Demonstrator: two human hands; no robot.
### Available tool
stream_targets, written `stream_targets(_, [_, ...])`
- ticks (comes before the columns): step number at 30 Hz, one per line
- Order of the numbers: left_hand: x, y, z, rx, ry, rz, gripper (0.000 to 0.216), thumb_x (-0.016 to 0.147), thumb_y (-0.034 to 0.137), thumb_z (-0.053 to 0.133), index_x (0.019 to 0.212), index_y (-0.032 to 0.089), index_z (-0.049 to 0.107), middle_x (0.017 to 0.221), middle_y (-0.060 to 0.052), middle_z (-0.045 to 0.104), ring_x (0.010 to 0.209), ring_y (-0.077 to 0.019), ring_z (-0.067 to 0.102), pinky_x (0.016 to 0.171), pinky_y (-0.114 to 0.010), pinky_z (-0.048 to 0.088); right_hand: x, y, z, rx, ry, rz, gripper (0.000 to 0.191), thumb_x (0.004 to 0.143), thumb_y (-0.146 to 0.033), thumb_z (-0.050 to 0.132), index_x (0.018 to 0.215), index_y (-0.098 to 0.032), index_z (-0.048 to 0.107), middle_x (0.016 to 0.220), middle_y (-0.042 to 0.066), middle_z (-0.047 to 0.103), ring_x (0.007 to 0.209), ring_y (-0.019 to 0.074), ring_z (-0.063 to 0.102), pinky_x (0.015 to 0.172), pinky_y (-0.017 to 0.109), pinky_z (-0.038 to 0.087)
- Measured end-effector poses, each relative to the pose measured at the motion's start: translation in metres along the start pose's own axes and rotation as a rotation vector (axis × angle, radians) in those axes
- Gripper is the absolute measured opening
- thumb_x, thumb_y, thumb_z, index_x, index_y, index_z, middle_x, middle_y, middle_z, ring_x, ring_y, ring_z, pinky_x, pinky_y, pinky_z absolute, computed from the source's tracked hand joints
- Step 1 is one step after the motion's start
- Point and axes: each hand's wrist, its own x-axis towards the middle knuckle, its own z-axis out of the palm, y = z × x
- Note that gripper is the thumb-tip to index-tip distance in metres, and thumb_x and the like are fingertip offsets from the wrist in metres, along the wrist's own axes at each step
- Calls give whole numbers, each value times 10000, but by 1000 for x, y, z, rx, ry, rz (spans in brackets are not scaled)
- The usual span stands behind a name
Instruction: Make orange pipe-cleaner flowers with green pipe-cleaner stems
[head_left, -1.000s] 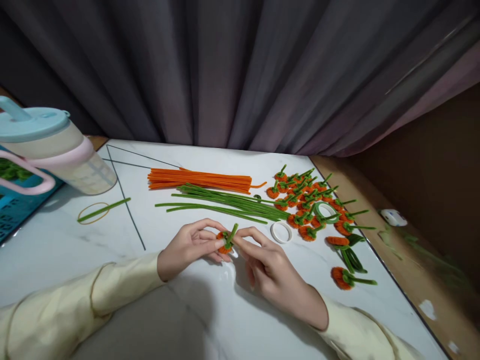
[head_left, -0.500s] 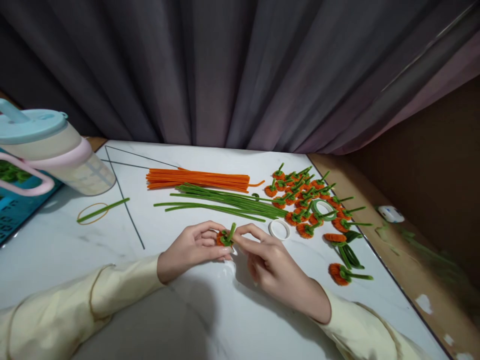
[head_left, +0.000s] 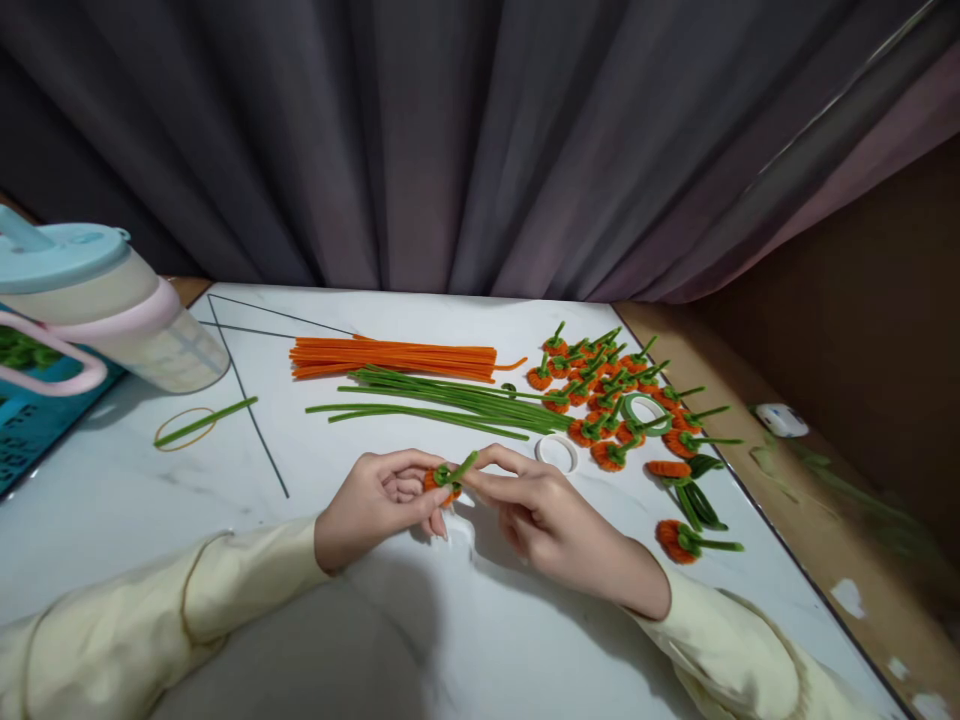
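My left hand (head_left: 382, 500) is closed around a small orange pipe-cleaner pumpkin (head_left: 433, 483), held just above the white table. A green pipe-cleaner stem (head_left: 466, 466) sticks out of its top and leans to the right. From the right, my right hand (head_left: 551, 515) pinches at the pumpkin's edge beside the stem; its fingertips partly hide what they grip. Behind the hands lie a bundle of orange pipe cleaners (head_left: 394, 357) and loose green pipe cleaners (head_left: 450, 400). Finished pumpkins (head_left: 607, 457) with green stems cluster at the right.
A white ring (head_left: 556, 454) and a roll of green tape (head_left: 646, 414) lie by the cluster. One separate pumpkin (head_left: 677, 541) sits near the right table edge. At left stand a blue-lidded tumbler (head_left: 150, 330) and a rubber band (head_left: 184, 430) around a green strip. A dark curtain (head_left: 420, 150) hangs behind.
The held pumpkin has shifted slightly left and turned, and its stem now leans further right. Fingers of my left hand have moved lower. My right hand stays at the pumpkin.
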Motion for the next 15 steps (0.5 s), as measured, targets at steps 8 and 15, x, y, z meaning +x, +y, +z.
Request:
stream_targets(8, [4,1,-4,-131,-63,-100,367,701,319,740,944,59,647,594,-57,687,488,-149,653,475,-211,524,-3,8,-8,-51,-99,-88,664,623,116,339,1175,-169,576,1055,89,532,983,149,545,826,248,467])
stream_targets(15, [7,3,-5,-156,-101,-150,314,733,304,717,929,64,663,687,-83,702,544,-152,665,506,-214,532,-4,7,-12,-162,-102,-42,598,732,82,350,1242,-182,515,1076,97,550,944,158,574,797,279,494])
